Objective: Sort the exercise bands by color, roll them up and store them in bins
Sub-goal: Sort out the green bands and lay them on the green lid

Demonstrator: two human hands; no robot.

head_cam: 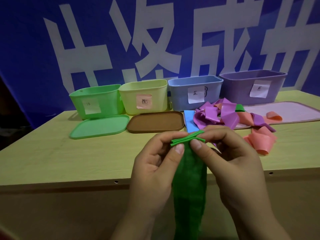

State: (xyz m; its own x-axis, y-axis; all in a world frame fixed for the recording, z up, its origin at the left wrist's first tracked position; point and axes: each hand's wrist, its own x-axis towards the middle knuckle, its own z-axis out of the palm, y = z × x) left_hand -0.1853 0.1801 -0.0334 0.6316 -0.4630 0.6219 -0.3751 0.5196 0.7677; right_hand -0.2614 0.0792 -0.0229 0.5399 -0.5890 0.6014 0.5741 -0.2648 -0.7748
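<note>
Here my left hand (152, 163) and right hand (230, 161) both pinch the folded top of the green band (189, 179) at lower centre; the rest hangs down toward the frame's bottom edge. Across the middle stand four bins: green (97, 101), yellow (143, 96), blue (195, 91) whose paper label reads 蓝, and purple (252, 85); the other labels I can't read. The pale wooden surface (52, 153) sits before a blue banner (26, 49) with big white characters.
</note>
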